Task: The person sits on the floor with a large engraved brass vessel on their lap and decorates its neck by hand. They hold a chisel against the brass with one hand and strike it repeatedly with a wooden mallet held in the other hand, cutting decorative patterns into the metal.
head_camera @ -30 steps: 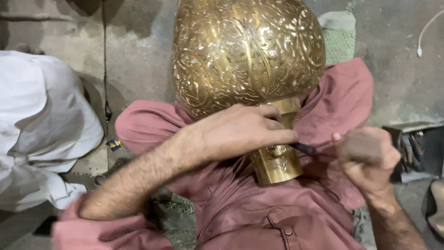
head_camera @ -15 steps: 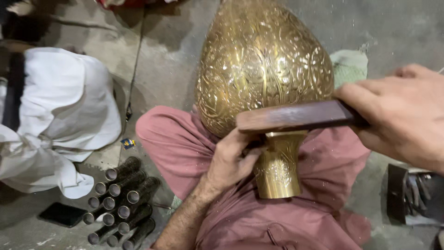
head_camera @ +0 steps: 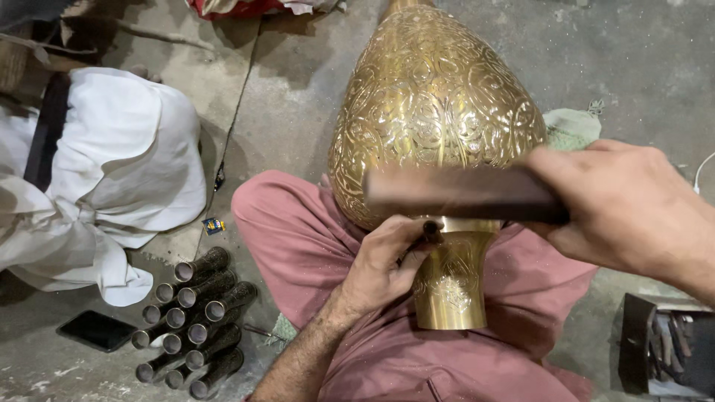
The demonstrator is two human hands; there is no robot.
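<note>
On grey concrete floor (head_camera: 298,97), metal tubes (head_camera: 195,321) lie.

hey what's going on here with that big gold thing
A person sits on the floor with a large engraved brass vessel across their lap. The left hand holds a small punch tool against its neck, while the right hand holds a dark wooden block just above it. Metal tubes lie nearby.

blurred wooden block (head_camera: 465,193), punch (head_camera: 430,229) tip hidden, vase (head_camera: 436,119) top cropped
</note>
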